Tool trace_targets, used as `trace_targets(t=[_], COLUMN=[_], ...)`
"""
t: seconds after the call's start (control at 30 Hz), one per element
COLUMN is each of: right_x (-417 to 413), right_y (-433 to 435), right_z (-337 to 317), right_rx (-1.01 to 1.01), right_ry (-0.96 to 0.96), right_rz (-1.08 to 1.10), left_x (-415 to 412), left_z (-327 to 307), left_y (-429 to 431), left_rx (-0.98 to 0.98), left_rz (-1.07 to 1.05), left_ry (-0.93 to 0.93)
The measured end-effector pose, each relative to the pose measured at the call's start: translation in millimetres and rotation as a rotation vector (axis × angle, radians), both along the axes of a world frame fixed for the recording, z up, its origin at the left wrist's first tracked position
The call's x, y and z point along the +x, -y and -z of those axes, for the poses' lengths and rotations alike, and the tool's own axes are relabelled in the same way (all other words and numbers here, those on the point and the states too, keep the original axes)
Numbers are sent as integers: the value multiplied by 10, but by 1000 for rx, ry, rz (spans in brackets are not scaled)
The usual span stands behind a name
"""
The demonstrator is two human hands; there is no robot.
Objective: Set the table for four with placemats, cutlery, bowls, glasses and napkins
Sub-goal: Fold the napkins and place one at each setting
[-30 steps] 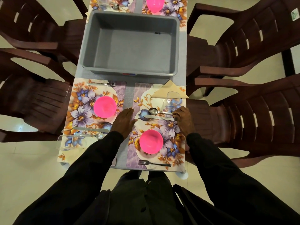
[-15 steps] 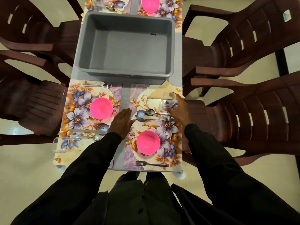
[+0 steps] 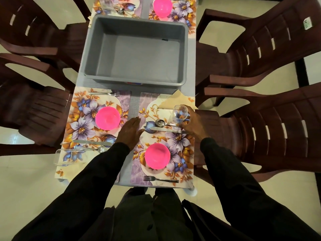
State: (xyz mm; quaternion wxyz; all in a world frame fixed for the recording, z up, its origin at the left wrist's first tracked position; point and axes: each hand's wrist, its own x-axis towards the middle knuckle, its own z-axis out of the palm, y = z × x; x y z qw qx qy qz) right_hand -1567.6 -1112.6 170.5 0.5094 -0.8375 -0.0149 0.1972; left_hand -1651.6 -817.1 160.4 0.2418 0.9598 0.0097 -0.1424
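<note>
Am gripping glass point(image 3: 180, 113) at base with right hand point(image 3: 193, 125), standing it upright beyond pink bowl point(image 3: 157, 158), right side, past spoon point(image 3: 160, 122) and knife point(image 3: 166, 130): drinking spot, I judge. Am pressing left hand point(image 3: 130, 132) flat, fingers straight, beyond bowl's left on placemat point(image 3: 147, 101) edge, probably steadying mat.

Far placemats point(image 3: 184, 13) partly beyond top edge

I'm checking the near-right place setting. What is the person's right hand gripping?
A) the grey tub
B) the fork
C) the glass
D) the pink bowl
C: the right hand is wrapped round the glass, which stands upright just beyond the spoon.
</note>
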Motion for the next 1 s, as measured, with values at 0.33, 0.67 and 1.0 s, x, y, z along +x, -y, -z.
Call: trace_targets(t=[0.33, 0.67, 1.0], right_x=[491, 603, 582], right_y=[295, 271, 272], right_z=[281, 534, 634], right_rx=[-488, -671, -652], right_ry=[347, 396, 409], right_rz=[-26, -311, -312], left_x=[70, 78, 74], left_z=[60, 110, 104], left_y=[9, 5, -14], left_rx=[4, 8, 11], left_rz=[-9, -38, -50], left_ry=[2, -7, -8])
